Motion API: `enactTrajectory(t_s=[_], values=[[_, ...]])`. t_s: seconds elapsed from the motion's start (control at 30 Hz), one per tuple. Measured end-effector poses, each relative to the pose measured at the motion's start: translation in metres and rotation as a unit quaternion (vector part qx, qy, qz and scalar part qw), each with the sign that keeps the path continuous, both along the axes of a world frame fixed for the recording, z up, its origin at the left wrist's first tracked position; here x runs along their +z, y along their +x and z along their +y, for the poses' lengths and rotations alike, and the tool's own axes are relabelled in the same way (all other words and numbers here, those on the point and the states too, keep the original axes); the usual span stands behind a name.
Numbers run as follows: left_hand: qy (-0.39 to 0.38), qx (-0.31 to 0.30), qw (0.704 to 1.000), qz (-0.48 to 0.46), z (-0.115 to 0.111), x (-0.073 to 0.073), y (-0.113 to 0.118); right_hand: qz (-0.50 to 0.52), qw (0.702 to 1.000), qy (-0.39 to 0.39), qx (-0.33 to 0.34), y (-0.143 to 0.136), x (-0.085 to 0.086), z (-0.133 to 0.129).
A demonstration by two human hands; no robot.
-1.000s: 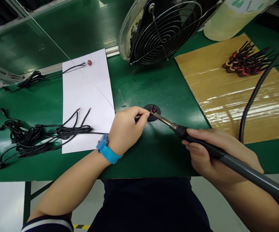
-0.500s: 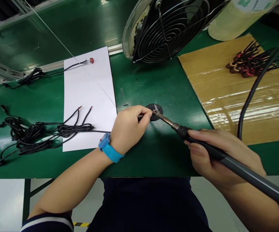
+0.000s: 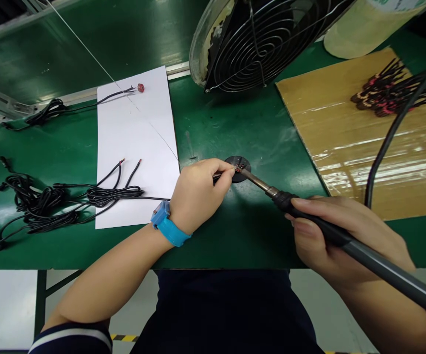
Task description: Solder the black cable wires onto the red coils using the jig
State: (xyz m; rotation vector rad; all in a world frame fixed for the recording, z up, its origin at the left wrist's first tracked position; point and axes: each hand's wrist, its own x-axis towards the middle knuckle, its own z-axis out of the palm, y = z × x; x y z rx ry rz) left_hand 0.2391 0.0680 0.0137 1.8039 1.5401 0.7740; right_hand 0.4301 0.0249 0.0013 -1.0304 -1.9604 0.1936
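My left hand (image 3: 202, 192), with a blue band on the wrist, pinches a black cable (image 3: 154, 198) near its end, over a small round black disc (image 3: 232, 178). In my right hand (image 3: 340, 236) is a soldering iron (image 3: 318, 225), held like a pen. Its metal tip points left and meets the small reddish end just beyond my left fingertips; whether they touch is too small to tell. A thin wire (image 3: 163, 140) runs down across the white sheet (image 3: 135, 132) towards my left hand.
Coiled black cables (image 3: 43, 201) lie at the left, partly on the sheet. A fan with a wire grille (image 3: 260, 54) stands at the back. Right of it are a yellowish container (image 3: 360, 29) and a cardboard sheet (image 3: 346, 142) bearing a bundle of dark leads (image 3: 379, 96). A thick black cord (image 3: 382, 147) crosses the cardboard.
The view has shifted slightly. The wisp of smoke at the iron's tip has faded, and the tip sits slightly farther from my left fingertips. Both hands keep their grip.
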Motion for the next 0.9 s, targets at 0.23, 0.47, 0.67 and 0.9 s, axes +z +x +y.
enactTrajectory(t_s=[0.23,0.47,0.67,0.9], values=[[0.0,0.002,1.0,-0.008,0.0,0.0,0.0,0.037,0.999,0.007,0.01,0.003,-0.002,0.001],[-0.007,0.005,1.0,-0.006,0.0,-0.001,0.0,0.002,1.0,-0.025,0.011,0.009,-0.005,0.002],[0.004,0.005,1.0,-0.013,-0.001,-0.001,-0.001,-0.018,0.999,-0.016,0.027,-0.005,-0.004,0.017],[0.037,-0.002,0.999,-0.004,-0.003,0.0,-0.005,-0.035,0.996,-0.076,-0.007,-0.023,-0.009,0.029]])
